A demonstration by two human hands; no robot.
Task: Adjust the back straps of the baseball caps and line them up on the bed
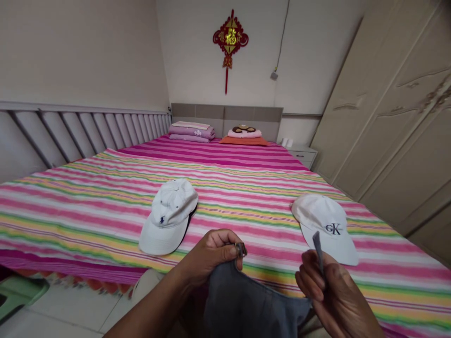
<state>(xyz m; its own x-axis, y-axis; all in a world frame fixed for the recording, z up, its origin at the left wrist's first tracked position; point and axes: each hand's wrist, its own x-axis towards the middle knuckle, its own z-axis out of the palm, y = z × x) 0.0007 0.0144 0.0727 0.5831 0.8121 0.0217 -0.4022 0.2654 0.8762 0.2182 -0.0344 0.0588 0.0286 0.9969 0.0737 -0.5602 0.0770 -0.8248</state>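
My left hand (pixel 209 253) pinches a small metal buckle (pixel 240 249) between thumb and fingers. My right hand (pixel 333 295) grips a narrow grey strap end (pixel 319 251) that sticks upward. Between my hands hangs a dark grey fabric item (pixel 246 300), possibly a cap, though its shape is partly hidden. Two white baseball caps lie on the striped bedspread (pixel 88 211): one with a navy logo (pixel 168 217) is left of my hands, and one with a black CK logo (pixel 326 227) is just beyond my right hand.
The pink-striped bed runs to a headboard (pixel 225 115) with folded bedding (pixel 192 132) and a pillow (pixel 244 135). A slatted rail (pixel 81 129) lines the left side, and a cream wardrobe (pixel 394 112) stands right. A green stool (pixel 21 295) sits on the floor at lower left.
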